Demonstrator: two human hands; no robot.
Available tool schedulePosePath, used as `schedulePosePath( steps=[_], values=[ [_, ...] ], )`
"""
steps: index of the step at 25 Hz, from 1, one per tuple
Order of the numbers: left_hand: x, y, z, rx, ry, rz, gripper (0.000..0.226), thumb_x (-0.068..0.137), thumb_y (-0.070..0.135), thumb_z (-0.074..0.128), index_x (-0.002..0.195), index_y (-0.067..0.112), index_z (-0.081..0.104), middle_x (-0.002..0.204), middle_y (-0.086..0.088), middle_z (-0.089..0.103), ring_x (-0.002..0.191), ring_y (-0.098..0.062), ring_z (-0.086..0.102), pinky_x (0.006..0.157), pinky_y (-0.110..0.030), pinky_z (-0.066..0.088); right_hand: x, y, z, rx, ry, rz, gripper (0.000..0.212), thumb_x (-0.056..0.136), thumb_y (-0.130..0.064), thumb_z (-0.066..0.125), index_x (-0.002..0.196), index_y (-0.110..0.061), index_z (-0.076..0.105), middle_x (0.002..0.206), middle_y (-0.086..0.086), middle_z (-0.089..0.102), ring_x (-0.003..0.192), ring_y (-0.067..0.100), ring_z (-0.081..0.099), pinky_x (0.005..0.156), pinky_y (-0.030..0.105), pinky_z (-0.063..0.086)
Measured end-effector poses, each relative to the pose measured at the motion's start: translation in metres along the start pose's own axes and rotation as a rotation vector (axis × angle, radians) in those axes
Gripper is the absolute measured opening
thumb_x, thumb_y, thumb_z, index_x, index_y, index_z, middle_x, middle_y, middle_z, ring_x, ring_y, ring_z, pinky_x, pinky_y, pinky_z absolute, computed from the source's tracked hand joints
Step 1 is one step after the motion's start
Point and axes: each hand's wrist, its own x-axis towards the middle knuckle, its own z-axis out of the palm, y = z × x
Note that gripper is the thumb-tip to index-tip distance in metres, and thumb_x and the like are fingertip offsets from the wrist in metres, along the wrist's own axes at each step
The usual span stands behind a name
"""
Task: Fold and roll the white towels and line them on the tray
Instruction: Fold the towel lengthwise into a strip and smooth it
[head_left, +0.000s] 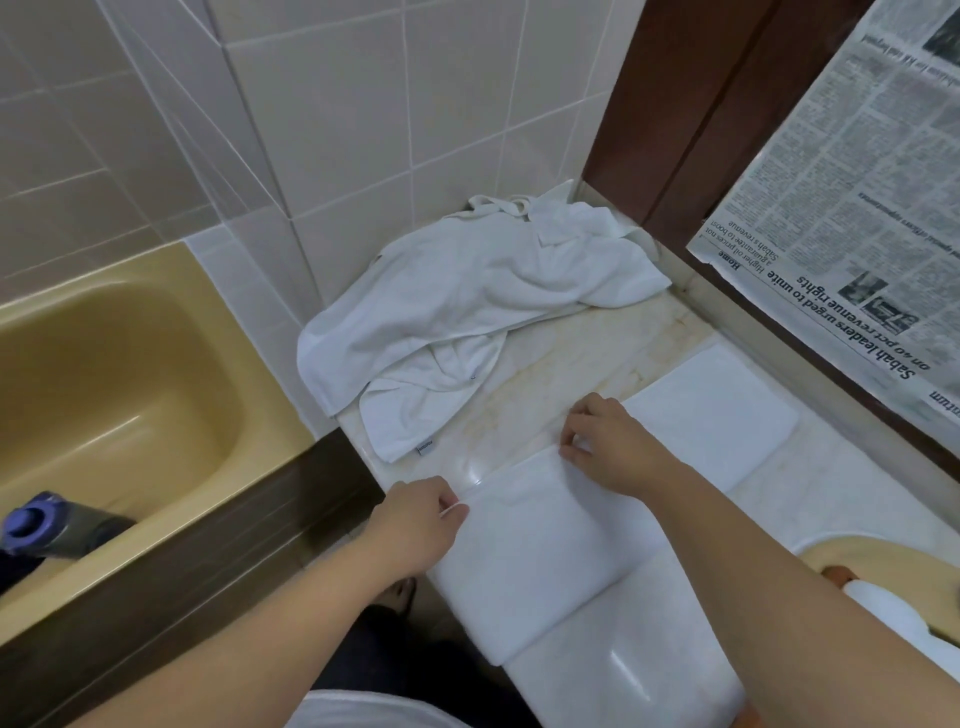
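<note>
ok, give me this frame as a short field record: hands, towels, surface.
left hand: pinches near-left corner of the folded towel
right hand: pinches the same towel's far edge
folded towel: flat on the marble counter, not yet rolled
second folded towel: flat, right of the first
unfolded towels: crumpled heap in the tiled corner
tray: not identifiable

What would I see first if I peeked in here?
Two hands, the left hand and the right hand, pinch the far corners of a flat white towel on the counter. Behind it lies a crumpled towel pile, with a yellow bathtub on the left.
</note>
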Motion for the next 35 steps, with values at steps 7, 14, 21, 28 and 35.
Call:
schedulePosePath(
  steps=[7, 14, 21, 28, 35],
  values=[
    [0.002, -0.001, 0.002, 0.015, 0.121, 0.031, 0.019, 0.105, 0.036, 0.049, 0.089, 0.025, 0.053, 0.090, 0.001, 0.065, 0.081, -0.016, 0.062, 0.079, -0.038, 0.057, 0.004, -0.004, 0.003, -0.036, 0.040, -0.002, 0.007, 0.102, -0.029, 0.057, 0.100, -0.025, 0.063, 0.102, -0.010, 0.052, 0.097, 0.016, 0.048, 0.084, 0.040, 0.048],
    [-0.007, 0.020, 0.029, 0.404, 0.423, 0.173, 0.027, 0.094, 0.026, 0.057, 0.120, 0.022, 0.051, 0.114, -0.001, 0.051, 0.103, -0.023, 0.052, 0.081, -0.035, 0.048, 0.001, -0.005, 0.024, 0.002, 0.197, 0.026, 0.024, 0.100, -0.029, 0.063, 0.122, -0.020, 0.061, 0.118, -0.003, 0.056, 0.109, 0.022, 0.054, 0.086, 0.038, 0.049],
    [0.004, 0.063, 0.092, 0.455, 0.134, 0.436, 0.113, 0.091, 0.088, 0.020, 0.164, 0.008, -0.011, 0.171, -0.009, -0.022, 0.157, -0.022, -0.023, 0.129, -0.044, -0.006, -0.017, -0.005, 0.044, 0.170, 0.368, 0.013, 0.040, 0.106, -0.031, 0.053, 0.142, -0.015, 0.050, 0.148, 0.004, 0.045, 0.137, 0.022, 0.045, 0.113, 0.045, 0.043],
    [0.008, 0.060, 0.094, 0.546, 0.133, 0.420, 0.124, 0.082, 0.097, 0.017, 0.160, 0.010, -0.023, 0.168, -0.004, -0.033, 0.154, -0.018, -0.032, 0.129, -0.043, -0.007, -0.054, 0.053, 0.041, -0.389, -0.039, -0.193, 0.070, 0.104, -0.070, 0.020, 0.163, -0.043, -0.007, 0.172, -0.006, -0.016, 0.159, 0.027, -0.014, 0.124, 0.066, -0.002],
    [0.009, 0.060, 0.099, 0.557, 0.163, 0.423, 0.127, 0.081, 0.097, 0.025, 0.162, 0.009, -0.018, 0.169, -0.004, -0.030, 0.155, -0.019, -0.029, 0.130, -0.044, -0.003, 0.011, 0.188, -0.027, -0.214, 0.034, 0.430, 0.078, 0.090, -0.088, 0.004, 0.158, -0.052, -0.007, 0.172, -0.004, -0.017, 0.158, 0.032, -0.016, 0.124, 0.063, -0.006]
  ],
)
